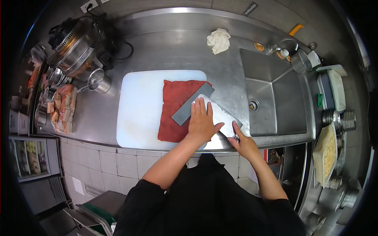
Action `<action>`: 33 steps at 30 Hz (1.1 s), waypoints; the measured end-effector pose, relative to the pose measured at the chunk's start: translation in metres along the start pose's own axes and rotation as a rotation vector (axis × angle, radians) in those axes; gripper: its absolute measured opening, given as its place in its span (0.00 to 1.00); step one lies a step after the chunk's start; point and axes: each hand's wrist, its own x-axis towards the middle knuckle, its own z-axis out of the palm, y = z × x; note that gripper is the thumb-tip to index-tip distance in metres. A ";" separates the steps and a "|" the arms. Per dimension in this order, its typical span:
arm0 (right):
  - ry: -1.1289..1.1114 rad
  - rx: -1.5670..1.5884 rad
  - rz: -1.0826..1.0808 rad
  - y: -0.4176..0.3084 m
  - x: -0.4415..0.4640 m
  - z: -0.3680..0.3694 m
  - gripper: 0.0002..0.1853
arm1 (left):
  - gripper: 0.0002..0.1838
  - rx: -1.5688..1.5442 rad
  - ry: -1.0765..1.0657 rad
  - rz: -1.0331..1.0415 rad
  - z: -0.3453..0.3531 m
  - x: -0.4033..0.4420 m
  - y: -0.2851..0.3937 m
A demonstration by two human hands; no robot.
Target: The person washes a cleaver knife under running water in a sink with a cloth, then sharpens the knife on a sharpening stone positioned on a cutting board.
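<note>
A grey whetstone (pixel 183 114) lies diagonally on a red cloth (pixel 170 100), which is spread over the right part of a white cutting board (pixel 136 108). The broad, shiny blade of a cleaver (pixel 223 117) rests flat with its far end over the stone. My left hand (pixel 202 125) is laid on that blade, fingers stretched out and thumb apart. At the near right end, my right hand (pixel 245 145) grips the cleaver by its dark handle, with a finger extended along the blade. Most of the handle is hidden inside the hand.
A crumpled white cloth (pixel 219 41) lies behind on the steel counter (pixel 169 51). To the right is a sink (pixel 275 106) with a pot (pixel 301 62) at its back corner. On the left stand a metal jug (pixel 100 82), packaged food (pixel 65 108) and a large appliance (pixel 75 51).
</note>
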 end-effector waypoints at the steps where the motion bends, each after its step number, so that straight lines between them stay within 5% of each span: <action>1: 0.007 0.014 -0.013 -0.001 -0.003 -0.001 0.42 | 0.54 0.001 -0.002 0.002 -0.003 0.006 -0.008; 7: 0.001 -0.061 -0.056 -0.071 0.106 -0.018 0.39 | 0.54 -0.040 0.035 -0.098 -0.022 0.083 -0.101; 14: -0.010 -0.014 -0.008 -0.008 -0.001 0.002 0.42 | 0.55 0.018 -0.059 -0.028 -0.004 -0.002 -0.007; 20: -0.021 -0.067 -0.036 -0.079 0.111 -0.014 0.39 | 0.53 -0.030 0.034 -0.129 -0.024 0.082 -0.103; 29: -0.013 0.008 0.045 -0.014 -0.016 0.001 0.41 | 0.54 0.037 -0.059 -0.015 -0.005 0.001 -0.004; 33: -0.010 -0.100 0.021 -0.063 0.073 -0.013 0.40 | 0.54 0.011 -0.009 -0.105 -0.020 0.067 -0.070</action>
